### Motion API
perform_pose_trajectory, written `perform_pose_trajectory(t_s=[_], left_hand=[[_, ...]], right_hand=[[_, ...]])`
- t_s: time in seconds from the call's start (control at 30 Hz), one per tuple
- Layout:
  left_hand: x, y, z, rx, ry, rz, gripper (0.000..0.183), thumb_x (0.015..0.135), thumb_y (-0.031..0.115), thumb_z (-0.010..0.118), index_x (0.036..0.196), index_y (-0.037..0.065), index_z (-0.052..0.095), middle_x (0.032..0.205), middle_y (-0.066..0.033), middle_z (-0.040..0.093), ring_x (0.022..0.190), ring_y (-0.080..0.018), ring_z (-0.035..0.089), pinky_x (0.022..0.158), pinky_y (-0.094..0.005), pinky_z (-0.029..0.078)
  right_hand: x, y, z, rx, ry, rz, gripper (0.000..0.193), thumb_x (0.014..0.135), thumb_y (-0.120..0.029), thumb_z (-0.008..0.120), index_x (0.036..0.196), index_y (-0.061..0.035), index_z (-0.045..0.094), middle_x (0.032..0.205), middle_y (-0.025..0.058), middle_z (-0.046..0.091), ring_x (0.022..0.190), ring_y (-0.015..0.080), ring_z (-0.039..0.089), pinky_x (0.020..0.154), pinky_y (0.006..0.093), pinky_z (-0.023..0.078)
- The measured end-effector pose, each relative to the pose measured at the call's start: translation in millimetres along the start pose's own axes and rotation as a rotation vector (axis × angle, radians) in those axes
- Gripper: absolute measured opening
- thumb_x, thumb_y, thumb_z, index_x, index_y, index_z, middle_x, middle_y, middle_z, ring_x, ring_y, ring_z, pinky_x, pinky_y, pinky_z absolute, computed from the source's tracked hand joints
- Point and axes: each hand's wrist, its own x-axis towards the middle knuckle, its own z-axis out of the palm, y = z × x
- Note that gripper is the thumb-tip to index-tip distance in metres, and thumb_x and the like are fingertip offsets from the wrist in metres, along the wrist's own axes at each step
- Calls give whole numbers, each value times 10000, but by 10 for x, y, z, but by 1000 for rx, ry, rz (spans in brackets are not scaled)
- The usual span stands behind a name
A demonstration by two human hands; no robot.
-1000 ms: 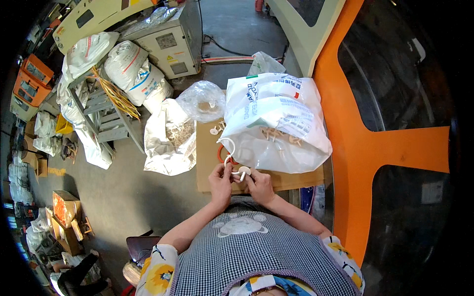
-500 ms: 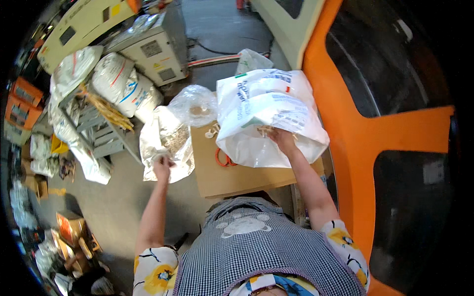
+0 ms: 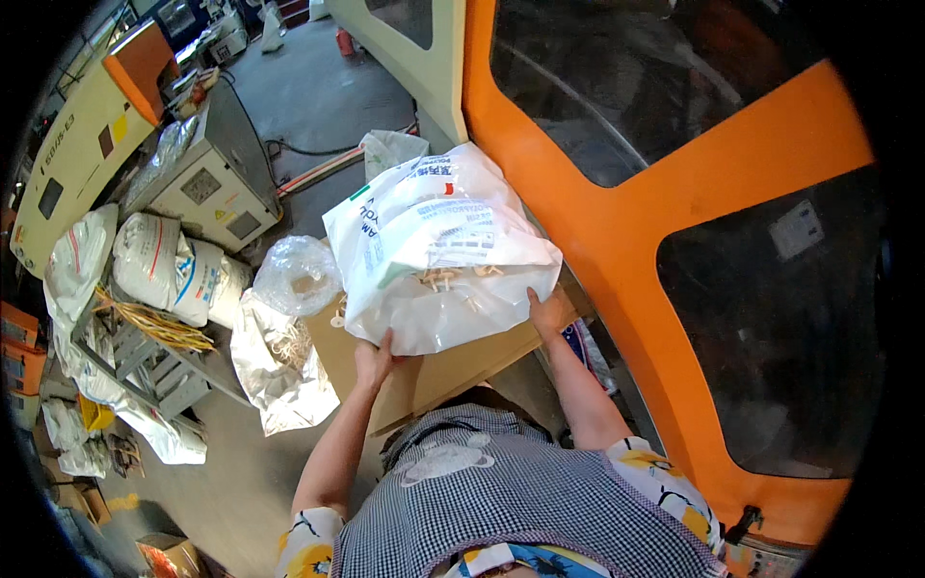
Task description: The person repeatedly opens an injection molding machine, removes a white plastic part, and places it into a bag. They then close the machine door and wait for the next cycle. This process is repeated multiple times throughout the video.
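A large white plastic sack [image 3: 424, 217] with printing lies on a brown cardboard surface [image 3: 453, 371], its mouth toward me. Small beige parts [image 3: 441, 277] show just inside the opening. At the sack's near left corner, my left hand [image 3: 374, 362] is closed on the edge, thumb on top. My right hand [image 3: 545, 313] grips the rim at the near right corner. The fingers of both hands are partly hidden beneath the plastic.
Left of the cardboard, an open white sack [image 3: 279, 371] holds more beige pieces beside a clear plastic bag [image 3: 297, 275]. A grey step stool [image 3: 159, 361] and full sacks [image 3: 159, 265] stand farther left. An orange machine frame [image 3: 617, 231] borders the right.
My left hand has moved from the open sack on the left to the large sack's edge. My right hand has come out of its mouth to the rim. The view has turned.
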Motion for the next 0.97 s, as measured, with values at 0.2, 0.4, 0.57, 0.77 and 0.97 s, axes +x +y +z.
perform_pose_trajectory(t_s=[0.2, 0.4, 0.57, 0.77, 0.97], left_hand=[[897, 928, -670, -288, 40, -148, 277, 863, 211, 515, 954, -47, 558, 678, -114, 587, 558, -179, 563, 537, -310, 448], [1086, 1659, -911, -461, 14, 70, 292, 846, 185, 527, 679, -48, 578, 568, -99, 573, 431, -135, 488, 426, -290, 365], [778, 1029, -470, -419, 35, 32, 286, 859, 180, 555, 858, -103, 594, 647, -113, 604, 540, -137, 580, 425, -293, 414], [1139, 1389, -389, -274, 186, 277, 354, 849, 218, 598, 784, -125, 539, 634, -105, 557, 586, -148, 495, 537, -332, 382], [578, 1036, -347, -205, 152, 294, 555, 850, 171, 561, 1275, -115, 347, 1337, -202, 396, 1286, -257, 315, 1068, -336, 174]], right_hand=[[260, -1805, -712, 216, 48, -436, 293, 816, -176, 564, 976, 68, 547, 893, 268, 599, 888, 410, 574, 775, 464, 449], [556, -2643, -1274, 224, 152, -616, 310, 822, -157, 538, 1009, 90, 520, 868, 298, 582, 848, 445, 564, 742, 497, 443], [110, -1928, -1057, 78, 132, -465, 380, 841, -170, 520, 1118, 88, 481, 726, 277, 591, 690, 429, 587, 651, 520, 446], [306, -1964, -893, -26, 189, -527, 361, 852, -169, 509, 1107, 85, 485, 685, 251, 592, 639, 409, 591, 599, 486, 470], [45, -1727, -1026, -113, 98, -384, 412, 849, -164, 501, 1215, 16, 443, 725, 205, 624, 645, 358, 620, 629, 485, 483]])
